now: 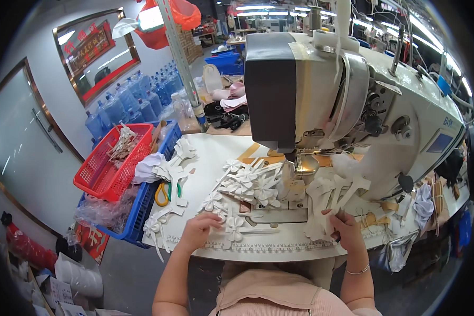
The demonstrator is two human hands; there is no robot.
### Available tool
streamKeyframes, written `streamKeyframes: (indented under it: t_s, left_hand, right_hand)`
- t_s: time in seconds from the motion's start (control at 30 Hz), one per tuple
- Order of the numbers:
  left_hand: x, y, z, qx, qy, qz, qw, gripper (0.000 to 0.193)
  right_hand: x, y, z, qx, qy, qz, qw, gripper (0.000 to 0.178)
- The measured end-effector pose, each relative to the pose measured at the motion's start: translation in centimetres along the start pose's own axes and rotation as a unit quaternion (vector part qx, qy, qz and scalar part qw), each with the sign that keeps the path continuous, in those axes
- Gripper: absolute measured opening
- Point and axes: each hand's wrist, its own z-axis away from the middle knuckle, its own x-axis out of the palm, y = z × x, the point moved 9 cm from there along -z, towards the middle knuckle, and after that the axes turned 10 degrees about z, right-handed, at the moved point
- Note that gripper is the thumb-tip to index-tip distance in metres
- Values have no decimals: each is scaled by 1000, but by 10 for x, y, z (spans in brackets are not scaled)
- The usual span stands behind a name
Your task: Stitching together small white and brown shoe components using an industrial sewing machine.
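Basket [96,192]: whitish strips [123,143] | crate [145,208]: clear plastic [108,213] | hands [345,229]: at white cutouts [317,210]

Both arms out in front here, bare at the forearm, hands well apart! The left forearm [173,279] slants up and inward to the wrist [185,249], and the left hand [200,231] sits turned toward the right, back of the hand up, fingers loosely bent. Over on the other side, the right forearm [357,292] stands nearly upright, and the right hand [348,230] angles inward, its fingers curled into a pinch, fingertips partly hidden.
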Motion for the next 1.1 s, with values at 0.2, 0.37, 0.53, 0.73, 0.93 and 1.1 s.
streamKeyframes:
  t_s: [0.2, 0.37, 0.53, 0.73, 0.93, 1.1]
  left_hand:
    - [29, -19, -28, -207, 69, -260, 941, 25]
    - [46, -27, -27, -160, 133, -89, 974, 12]
    - [68, 52, -47, -84, 65, 292, 951, 10]
    - [140, 82, -68, -218, -203, 194, 935, 18]
    - [163, 53, -62, -258, -190, 238, 917, 19]
    - [165, 47, -61, -266, -189, 229, 917, 18]
  right_hand:
    - [19, 6, -13, 4, -20, -31, 999, 20]
    - [27, 1, -18, -7, -51, -54, 997, 18]
    - [26, -11, -6, -15, -68, -11, 998, 18]
    - [39, -15, 2, 6, -68, 17, 998, 14]
    - [45, -16, 5, 1, -67, 29, 997, 14]
    - [48, -19, 6, 4, -71, 14, 997, 13]
